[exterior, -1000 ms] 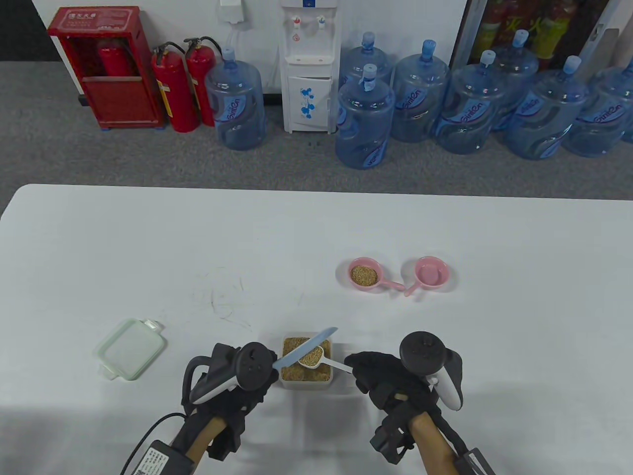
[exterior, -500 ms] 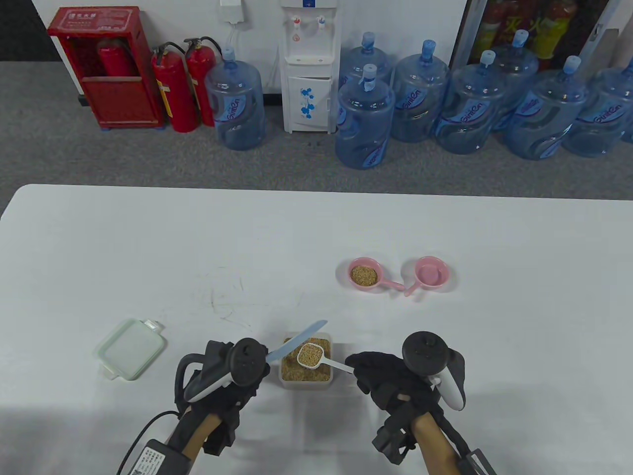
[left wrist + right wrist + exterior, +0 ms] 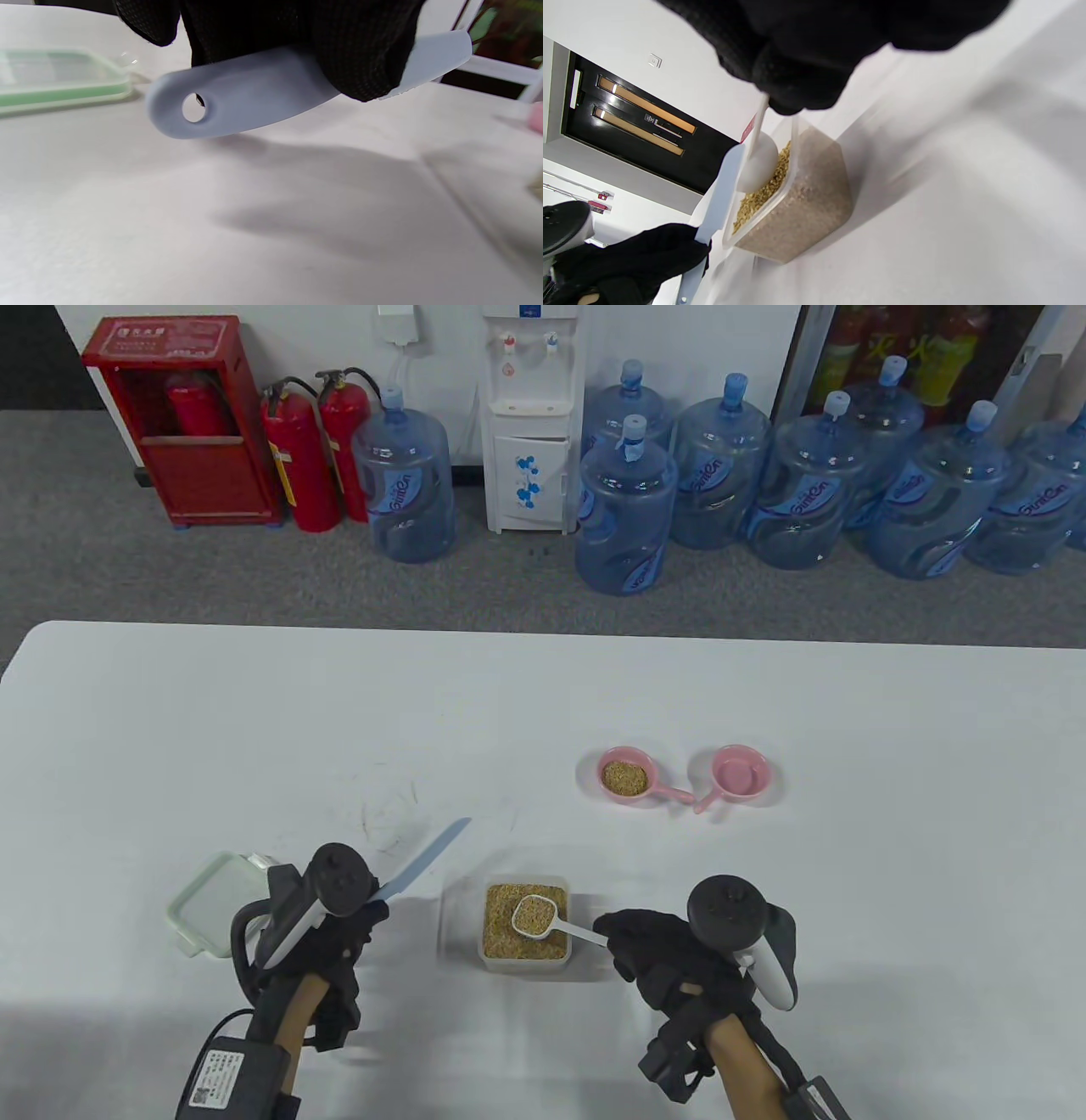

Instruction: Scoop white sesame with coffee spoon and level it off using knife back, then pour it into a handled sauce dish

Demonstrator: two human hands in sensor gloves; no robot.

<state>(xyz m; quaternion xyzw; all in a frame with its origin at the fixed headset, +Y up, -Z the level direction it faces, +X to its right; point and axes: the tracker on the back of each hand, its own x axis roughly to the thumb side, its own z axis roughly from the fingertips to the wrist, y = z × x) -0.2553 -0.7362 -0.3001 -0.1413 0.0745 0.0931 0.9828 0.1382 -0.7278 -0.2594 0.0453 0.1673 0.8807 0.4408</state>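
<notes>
Sesame-filled spoon [image 3: 533, 914] pinched by right hand [image 3: 670, 963]; knife [image 3: 254, 91], hole-ended handle wrist-view only, in left fist [image 3: 335, 937]

Worktop [image 3: 254, 712]: white. Knife [image 3: 422, 865]: pale blue. Sauce dishes [image 3: 626, 774]: pink. Sesame [image 3: 526, 931]: tan. Lid [image 3: 212, 899]: pale green.

On the white table [image 3: 254, 712]: a pale green container lid [image 3: 212, 903] near the left front, lying flat. Beyond the far edge, on grey carpet: a red extinguisher cabinet [image 3: 182, 420], two red fire extinguishers [image 3: 314, 453] beside it, a white water dispenser [image 3: 528, 415] against the wall, and a cluster of blue water jugs [image 3: 806, 487] (one more [image 3: 403, 479] standing left of the dispenser).
</notes>
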